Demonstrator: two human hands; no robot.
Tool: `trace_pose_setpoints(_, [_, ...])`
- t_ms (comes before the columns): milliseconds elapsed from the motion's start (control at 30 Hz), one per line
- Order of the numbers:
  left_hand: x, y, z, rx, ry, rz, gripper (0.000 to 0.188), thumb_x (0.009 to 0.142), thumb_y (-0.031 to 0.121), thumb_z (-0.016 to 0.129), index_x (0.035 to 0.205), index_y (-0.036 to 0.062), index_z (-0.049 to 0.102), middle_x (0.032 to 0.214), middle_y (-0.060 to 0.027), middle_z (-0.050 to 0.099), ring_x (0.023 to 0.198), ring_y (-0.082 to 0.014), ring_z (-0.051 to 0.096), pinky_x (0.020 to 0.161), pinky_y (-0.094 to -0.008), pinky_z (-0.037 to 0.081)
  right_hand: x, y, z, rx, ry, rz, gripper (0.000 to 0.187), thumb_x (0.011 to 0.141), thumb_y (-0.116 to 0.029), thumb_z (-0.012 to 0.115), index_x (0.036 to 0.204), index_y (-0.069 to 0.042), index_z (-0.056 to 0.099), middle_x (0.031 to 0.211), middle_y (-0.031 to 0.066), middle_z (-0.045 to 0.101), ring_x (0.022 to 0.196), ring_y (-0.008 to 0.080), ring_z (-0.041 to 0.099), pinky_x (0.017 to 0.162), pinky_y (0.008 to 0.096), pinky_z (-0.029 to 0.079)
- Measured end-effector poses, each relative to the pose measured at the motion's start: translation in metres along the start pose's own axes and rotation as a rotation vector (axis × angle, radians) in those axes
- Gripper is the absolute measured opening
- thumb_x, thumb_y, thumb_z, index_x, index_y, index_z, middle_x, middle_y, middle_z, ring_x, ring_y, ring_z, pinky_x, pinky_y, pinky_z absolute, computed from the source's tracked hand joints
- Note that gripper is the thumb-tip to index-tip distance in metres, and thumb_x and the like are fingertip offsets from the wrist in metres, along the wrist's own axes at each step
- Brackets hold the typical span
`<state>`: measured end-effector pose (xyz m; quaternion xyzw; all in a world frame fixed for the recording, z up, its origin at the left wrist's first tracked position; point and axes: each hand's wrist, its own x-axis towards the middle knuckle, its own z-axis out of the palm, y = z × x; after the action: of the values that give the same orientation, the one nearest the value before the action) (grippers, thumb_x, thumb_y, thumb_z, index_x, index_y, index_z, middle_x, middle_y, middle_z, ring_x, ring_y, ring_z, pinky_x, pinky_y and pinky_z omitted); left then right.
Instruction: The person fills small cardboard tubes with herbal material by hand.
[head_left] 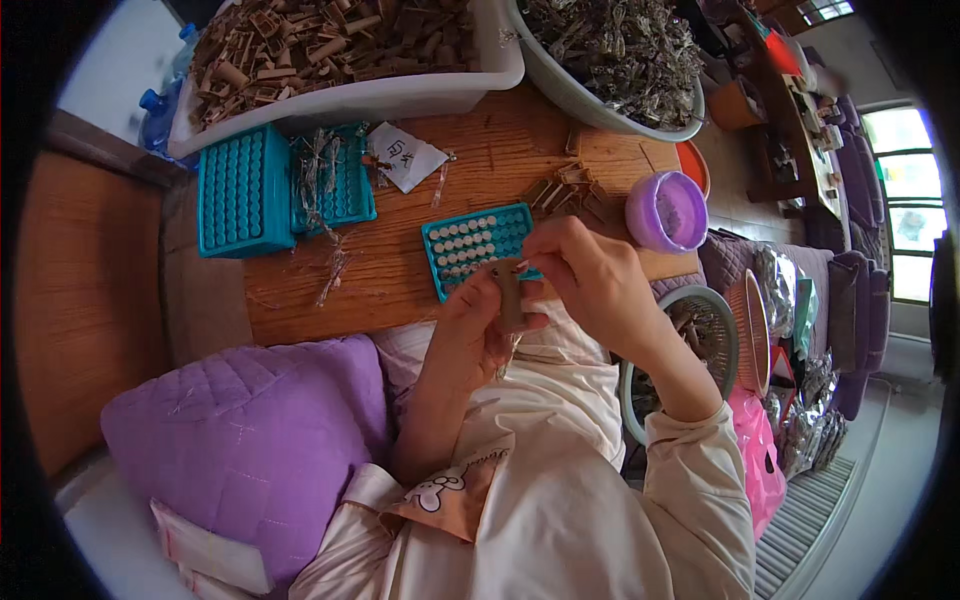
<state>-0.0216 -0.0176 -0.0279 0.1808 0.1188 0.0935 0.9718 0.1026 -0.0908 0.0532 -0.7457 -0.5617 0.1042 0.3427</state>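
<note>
Upright in my left hand (470,322) is a small brown tube-like piece (511,298), gripped between thumb and fingers. Thin, shiny strands (507,352) hang out below that hand. My right hand (590,275) pinches at the top end of the brown piece; a tiny pale tip shows at its fingertips, too small to name. Just behind both hands lies a teal tray (428,236) of round holes, with several rows of white round pieces (466,242) in its left part. The hands hide its lower right corner.
A white tub (400,98) of brown pieces and a basin (545,75) of wire bundles stand at the back. Teal racks (243,190) are at the left, one under loose wires. A purple bowl (645,215) and brown pieces (570,190) lie right. A grey basket (725,340) stands beside my right arm.
</note>
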Motion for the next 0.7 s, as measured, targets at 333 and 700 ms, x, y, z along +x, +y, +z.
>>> trace_pose_setpoints(333, [0.001, -0.007, 0.005, 0.096, 0.016, 0.057, 0.039, 0.085, 0.031, 0.042, 0.111, 0.0022, 0.04, 0.089, -0.0068, 0.055, 0.072, -0.0194, 0.061, 0.03, -0.0156, 0.036, -0.014, -0.006, 0.009, -0.261, 0.03, -0.22, 0.029, 0.059, -0.007, 0.057, 0.084, -0.002, 0.044, 0.066, 0.0055, 0.047, 0.057, 0.0219, 0.053, 0.048, 0.0296, 0.043])
trace_pose_setpoints(700, [0.002, 0.001, 0.005, 0.053, 0.002, -0.004, 0.048, 0.081, 0.035, 0.047, 0.114, 0.0027, 0.038, 0.099, -0.0126, 0.054, 0.072, -0.0204, 0.06, 0.032, -0.016, 0.04, -0.018, 0.003, 0.014, 0.178, 0.143, 0.112, 0.024, 0.07, 0.002, 0.057, 0.094, -0.003, 0.051, 0.09, 0.0097, 0.06, 0.072, 0.0223, 0.061, 0.059, 0.0268, 0.049])
